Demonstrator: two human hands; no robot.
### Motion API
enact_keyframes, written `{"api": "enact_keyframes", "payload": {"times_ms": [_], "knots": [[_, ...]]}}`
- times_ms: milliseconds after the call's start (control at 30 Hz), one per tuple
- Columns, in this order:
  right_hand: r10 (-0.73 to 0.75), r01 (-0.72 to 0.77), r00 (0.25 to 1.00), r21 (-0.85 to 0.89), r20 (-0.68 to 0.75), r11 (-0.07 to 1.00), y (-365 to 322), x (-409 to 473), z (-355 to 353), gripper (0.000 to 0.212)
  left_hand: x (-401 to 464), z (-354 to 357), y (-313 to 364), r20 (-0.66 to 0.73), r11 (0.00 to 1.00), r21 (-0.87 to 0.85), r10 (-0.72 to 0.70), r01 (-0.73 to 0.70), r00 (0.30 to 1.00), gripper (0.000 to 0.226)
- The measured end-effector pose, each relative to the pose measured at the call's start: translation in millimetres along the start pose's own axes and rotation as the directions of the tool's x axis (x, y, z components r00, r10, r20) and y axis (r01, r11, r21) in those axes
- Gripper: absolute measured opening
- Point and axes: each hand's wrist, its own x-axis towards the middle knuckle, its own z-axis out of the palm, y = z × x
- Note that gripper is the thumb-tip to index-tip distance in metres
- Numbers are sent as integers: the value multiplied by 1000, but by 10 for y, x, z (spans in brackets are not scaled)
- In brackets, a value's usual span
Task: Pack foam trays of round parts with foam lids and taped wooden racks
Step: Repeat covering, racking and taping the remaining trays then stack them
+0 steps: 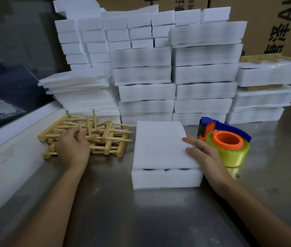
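Lid [160, 143] overhanging tray [166, 179], right hand [203, 154] edge-resting

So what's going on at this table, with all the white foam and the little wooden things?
A person is packing foam trays. One tray sits in front of them with its foam lid already on; dark parts show in the gap between. The right hand rests flat on the lid's edge, beside a tape dispenser. The left hand is gripping a wooden rack from the pile. No rack is on the lid yet. Packed trays are stacked behind.
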Motion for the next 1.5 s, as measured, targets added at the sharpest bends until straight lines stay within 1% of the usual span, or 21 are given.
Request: {"api": "enact_keyframes", "payload": {"times_ms": [100, 167, 233, 300, 367, 467, 533, 567, 600, 667, 700, 733, 900, 967, 1033, 1100, 1167, 1233, 1333, 1400, 1500], "knots": [[1, -1, 1000, 11, -1, 1000, 0, -6, 4, 27, 45, -20, 20, -35, 968, -138, -215, 209, 976, 17], [5, -5, 1000, 21, 1, 1000, -7, -6, 9, 27, 61, -40, 32, -52, 953, -182, -253, 240, 966, 19], [8, -8, 1000, 21, 2, 1000, -3, -8, 6, 27, 90, -67, 70, -75, 974, -176, -158, 143, 985, 18], [11, -11, 1000, 16, 0, 1000, 0, -9, 1, 27, 122, -93, 131, -105, 989, -147, 4, -19, 994, 15], [16, -16, 1000, 16, 1, 1000, -5, -13, 2, 28, 111, -106, 189, -95, 985, -83, 144, -152, 985, 15], [10, -11, 1000, 10, 3, 1000, -6, -12, 8, 28, 37, -121, 255, -41, 969, -24, 246, -247, 968, 15], [9, -9, 1000, 13, 1, 1000, -8, -11, 9, 28, 5, -156, 336, -39, 942, -1, 334, -335, 942, 14], [6, -6, 1000, 8, 2, 1000, -10, -11, 7, 27, 16, -173, 394, -62, 936, -23, 349, -351, 935, 13], [4, -4, 1000, -1, 2, 1000, -9, -9, 7, 27, 47, -192, 458, -98, 945, -86, 306, -314, 947, 11], [6, -6, 1000, -6, 0, 1000, -13, -15, 11, 27, 115, -229, 561, -164, 954, -255, 115, -155, 980, 9], [7, -7, 1000, 1, -2, 1000, -13, -21, 13, 27, 135, -241, 572, -190, 947, -304, 47, -104, 981, 6], [10, -10, 1000, 10, -4, 1000, -14, -22, 16, 27, 139, -253, 565, -214, 942, -323, 18, -88, 977, 5], [21, -21, 1000, 14, -10, 1000, -35, -26, 28, 27, 103, -314, 530, -235, 913, -393, 17, -111, 972, 9], [19, -19, 1000, 0, -4, 1000, -40, -29, 27, 28, 19, -310, 608, -177, 901, -409, 80, -148, 981, 8], [21, -21, 1000, -8, -3, 1000, -33, -32, 18, 28, -121, -288, 727, -104, 891, -396, 197, -222, 975, 7], [20, -20, 1000, -14, -6, 1000, -30, -29, 14, 28, -288, -255, 865, -45, 861, -354, 375, -366, 926, 8], [15, -15, 1000, -16, -5, 1000, -34, -30, 15, 28, -449, -210, 1008, 7, 781, -338, 561, -526, 828, 6], [15, -15, 1000, -24, -5, 1000, -37, -31, 13, 28, -601, -150, 1136, 56, 700, -371, 672, -609, 738, 3], [10, -11, 1000, -53, -3, 999, -37, -34, 8, 28, -813, -42, 1240, 175, 653, -443, 735, -614, 655, 3], [-1, 0, 1000, -70, -5, 998, -41, -33, 7, 28, -891, 10, 1256, 294, 677, -455, 727, -578, 621, 3], [-5, 5, 1000, -95, -4, 995, -48, -36, 9, 28, -885, 29, 1233, 422, 736, -457, 674, -500, 607, 10]]}}
